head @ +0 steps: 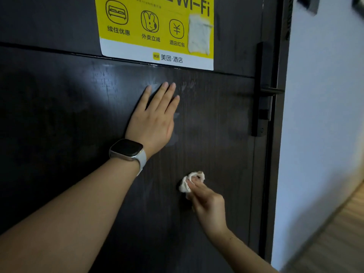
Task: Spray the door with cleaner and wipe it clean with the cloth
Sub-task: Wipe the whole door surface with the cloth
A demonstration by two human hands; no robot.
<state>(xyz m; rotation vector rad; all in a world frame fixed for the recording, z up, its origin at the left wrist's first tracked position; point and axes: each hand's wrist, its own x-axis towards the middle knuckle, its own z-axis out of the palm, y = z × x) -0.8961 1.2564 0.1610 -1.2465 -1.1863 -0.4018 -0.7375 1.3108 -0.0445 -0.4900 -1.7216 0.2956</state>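
Nearest, the right hand [204,200] pinches a small white cloth [190,181], bunched against the dark door [59,125] well below the yellow poster [155,28]. Soft and light, it likely handles best wadded. Higher, the left hand [155,117] presses flat, fingers straight, just under the poster.

Yellow poster [155,26] on the dark door [59,125]
It reads "Wi-Fi" at the top edge; icon labels 续住优惠, 外卖立减, 酒店红包; the white strip below reads 美团·酒店. Smaller print near the top seems too blurred to read.
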